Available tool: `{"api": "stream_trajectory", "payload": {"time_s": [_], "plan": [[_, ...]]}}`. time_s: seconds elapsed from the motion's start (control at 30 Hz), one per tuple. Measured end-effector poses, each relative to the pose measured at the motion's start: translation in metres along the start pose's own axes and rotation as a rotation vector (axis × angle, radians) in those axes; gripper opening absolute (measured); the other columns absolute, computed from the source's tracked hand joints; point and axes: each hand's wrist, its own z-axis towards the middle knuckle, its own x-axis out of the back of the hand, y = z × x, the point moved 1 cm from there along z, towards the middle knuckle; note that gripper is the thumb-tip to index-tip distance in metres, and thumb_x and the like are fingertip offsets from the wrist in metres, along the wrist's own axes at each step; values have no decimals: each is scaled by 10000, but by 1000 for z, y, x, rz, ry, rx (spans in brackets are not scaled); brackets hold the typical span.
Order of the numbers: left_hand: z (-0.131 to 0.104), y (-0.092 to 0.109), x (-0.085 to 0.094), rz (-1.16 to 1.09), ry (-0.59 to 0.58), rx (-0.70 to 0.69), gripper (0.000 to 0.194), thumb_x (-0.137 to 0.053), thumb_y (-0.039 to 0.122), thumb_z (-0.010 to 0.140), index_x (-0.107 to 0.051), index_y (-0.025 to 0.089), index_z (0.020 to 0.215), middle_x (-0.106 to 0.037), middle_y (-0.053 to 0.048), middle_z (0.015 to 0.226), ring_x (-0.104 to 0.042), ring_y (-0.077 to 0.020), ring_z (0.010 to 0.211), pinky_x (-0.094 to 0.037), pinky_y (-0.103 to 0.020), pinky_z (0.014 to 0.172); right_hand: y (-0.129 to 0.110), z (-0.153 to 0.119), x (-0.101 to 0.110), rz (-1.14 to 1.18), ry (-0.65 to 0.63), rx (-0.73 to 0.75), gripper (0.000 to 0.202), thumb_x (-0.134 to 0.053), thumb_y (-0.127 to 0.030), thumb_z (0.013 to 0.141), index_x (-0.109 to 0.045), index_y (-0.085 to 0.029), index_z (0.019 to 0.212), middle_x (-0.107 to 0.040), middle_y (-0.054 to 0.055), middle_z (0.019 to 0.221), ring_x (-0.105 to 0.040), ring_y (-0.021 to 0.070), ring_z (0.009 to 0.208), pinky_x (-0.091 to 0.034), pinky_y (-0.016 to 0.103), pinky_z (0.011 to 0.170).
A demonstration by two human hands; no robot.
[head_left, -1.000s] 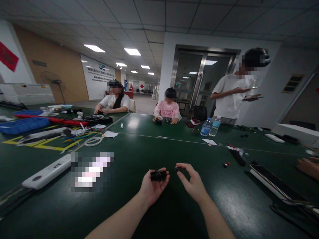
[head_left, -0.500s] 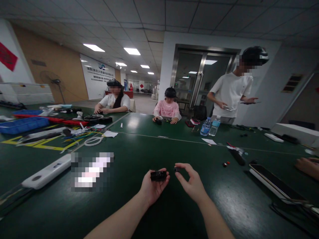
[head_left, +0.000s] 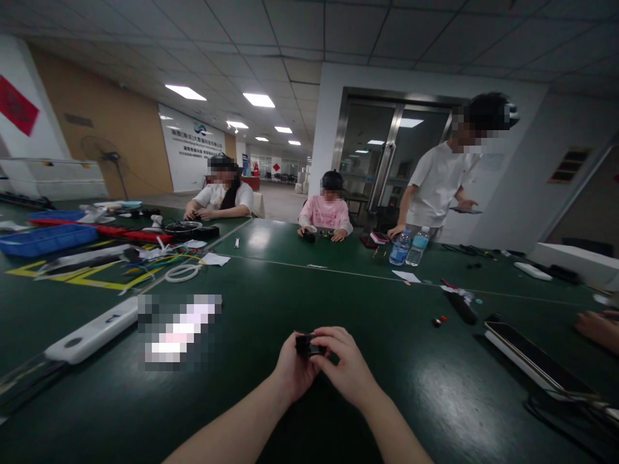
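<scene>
My left hand (head_left: 291, 368) holds a small black block-shaped part (head_left: 306, 345) just above the dark green table (head_left: 271, 290). My right hand (head_left: 344, 368) has come over it, with its fingers pinched on the right end of that black part. A tiny black piece that the right fingers carried is hidden under them. Both hands touch each other at the part, near the table's front middle.
A white power strip (head_left: 91, 332) lies to the left, a long flat device (head_left: 536, 361) to the right. Two water bottles (head_left: 409, 246), a black tool (head_left: 461, 306), cables and blue trays (head_left: 46, 238) lie farther off. Three people are at the far side; another hand (head_left: 597, 325) is at the right edge.
My right hand, apart from the left before with a tiny black piece in its fingertips, has moved left and closed onto the black part. The standing person has leaned toward the table.
</scene>
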Motion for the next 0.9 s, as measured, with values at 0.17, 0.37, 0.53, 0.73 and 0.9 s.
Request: {"api": "stream_trajectory", "payload": {"time_s": [0.17,0.37,0.53,0.73,0.9], "plan": [[3,0,2,-22,38,-35,200,-389,236,816,-533,98,828,-606,-75,656,-613,-157,554,-503,-220,488,2,3,-7,-104,-21,-34,273,-628,-139,701,-655,-315,908,-604,4,1104,-465,257,1103,-361,503,920],[5,2,1,-35,75,-21,171,-389,217,806,-521,109,824,-593,-59,646,-605,-157,541,-491,-227,460,9,5,-13,-120,-17,-45,309,-641,-129,677,-648,-326,915,-624,-8,1087,-476,253,1099,-332,501,933],[4,2,2,-20,64,-5,189,-397,242,804,-527,106,819,-599,-73,651,-609,-174,546,-461,-214,415,8,2,-10,-62,-6,-49,353,-650,-144,664,-624,-322,969,-615,6,1086,-491,247,1085,-346,481,930],[7,3,5,-41,27,-22,190,-376,232,825,-515,103,825,-595,-68,641,-594,-139,540,-465,-180,441,8,0,-6,-76,-11,-19,241,-590,-158,731,-662,-327,887,-611,-11,1098,-495,221,1084,-346,461,936],[6,3,5,-38,4,-14,204,-372,238,834,-514,91,829,-604,-84,638,-600,-148,549,-484,-193,473,8,0,-6,-72,-9,-37,236,-586,-149,732,-656,-319,879,-609,-15,1096,-497,214,1079,-353,452,936]]}}
